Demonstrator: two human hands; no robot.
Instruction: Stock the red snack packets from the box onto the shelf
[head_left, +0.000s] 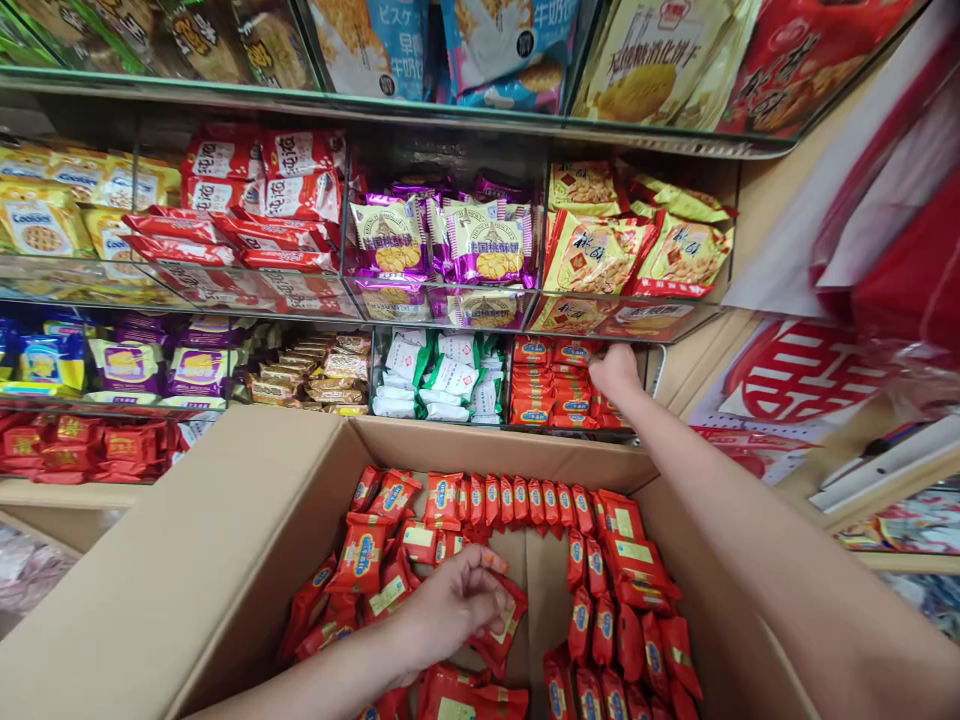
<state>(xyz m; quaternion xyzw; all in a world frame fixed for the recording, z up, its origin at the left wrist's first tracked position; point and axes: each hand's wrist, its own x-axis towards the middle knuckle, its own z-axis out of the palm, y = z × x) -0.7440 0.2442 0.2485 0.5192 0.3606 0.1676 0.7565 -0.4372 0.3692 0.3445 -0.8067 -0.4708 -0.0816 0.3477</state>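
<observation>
An open cardboard box (281,490) stands before me, holding many small red snack packets (360,555), some in rows and others loose. My left hand (454,610) is inside it, fingers curled and closed on a red snack packet (501,632) that hangs tilted under the fingertips. Beyond the box's far edge, my right hand (616,372) reaches into a shelf compartment with stacked red-orange packets (532,385). Its fingers are bent and closed against the right side of that stack; their tips and whatever they hold are hidden.
White-green packets (452,375) fill the compartment left of the stack. Just above runs a clear shelf front (442,305) with purple biscuit packs (491,245) and yellow packs (600,255). A raised box flap (142,560) is at left. Red-and-white plastic bags (885,200) hang at right.
</observation>
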